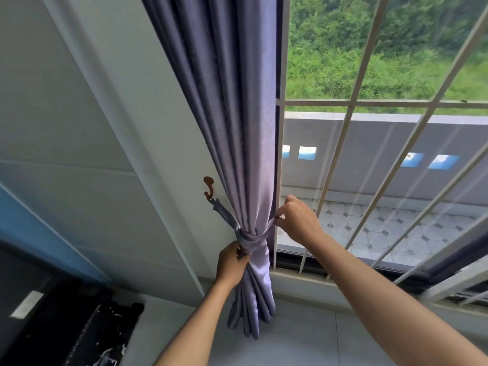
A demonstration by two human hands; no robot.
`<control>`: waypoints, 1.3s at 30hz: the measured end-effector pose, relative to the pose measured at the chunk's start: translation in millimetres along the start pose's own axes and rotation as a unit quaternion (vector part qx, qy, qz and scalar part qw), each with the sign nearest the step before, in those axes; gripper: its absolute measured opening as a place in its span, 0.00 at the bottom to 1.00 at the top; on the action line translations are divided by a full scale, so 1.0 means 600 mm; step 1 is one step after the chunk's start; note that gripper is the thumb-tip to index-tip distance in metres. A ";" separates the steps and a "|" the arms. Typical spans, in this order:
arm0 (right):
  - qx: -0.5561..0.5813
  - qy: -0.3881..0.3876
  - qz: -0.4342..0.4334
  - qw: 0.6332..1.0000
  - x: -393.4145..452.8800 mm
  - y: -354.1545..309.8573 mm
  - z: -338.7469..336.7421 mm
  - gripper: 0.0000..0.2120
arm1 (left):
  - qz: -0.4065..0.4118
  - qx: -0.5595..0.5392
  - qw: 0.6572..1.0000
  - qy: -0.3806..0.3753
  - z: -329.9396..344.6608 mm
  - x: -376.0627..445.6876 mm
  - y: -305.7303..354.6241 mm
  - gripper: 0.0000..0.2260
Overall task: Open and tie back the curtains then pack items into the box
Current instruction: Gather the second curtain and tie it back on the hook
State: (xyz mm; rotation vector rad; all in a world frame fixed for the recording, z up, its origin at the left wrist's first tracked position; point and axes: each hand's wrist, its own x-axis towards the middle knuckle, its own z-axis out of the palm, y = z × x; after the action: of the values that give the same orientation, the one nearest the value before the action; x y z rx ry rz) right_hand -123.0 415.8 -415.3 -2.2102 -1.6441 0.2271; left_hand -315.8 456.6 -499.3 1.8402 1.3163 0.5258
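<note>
At lower centre, the left hand (232, 262) grips the tieback (250, 240) knotted round the gathered purple curtain (237, 128); the right hand (295, 220) pinches apparently its free end. Soft, light fabric, best held near the knot. A wall hook (208, 187) anchors it.

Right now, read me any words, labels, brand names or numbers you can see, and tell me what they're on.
None: no readable text anywhere.
The pale label on the black object at lower left is too blurred to read.
The curtain and wall hook carry no writing.
</note>
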 end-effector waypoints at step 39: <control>0.386 -0.026 0.060 0.920 -0.057 -0.071 0.113 0.22 | -0.095 -0.067 0.981 -0.157 -0.102 0.096 0.088 0.03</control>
State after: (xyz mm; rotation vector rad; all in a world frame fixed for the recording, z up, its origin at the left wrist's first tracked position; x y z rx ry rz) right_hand -194.6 407.3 -463.9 -1.6860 -1.1447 0.8167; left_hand -307.0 524.6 -427.1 1.5908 1.1935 0.2051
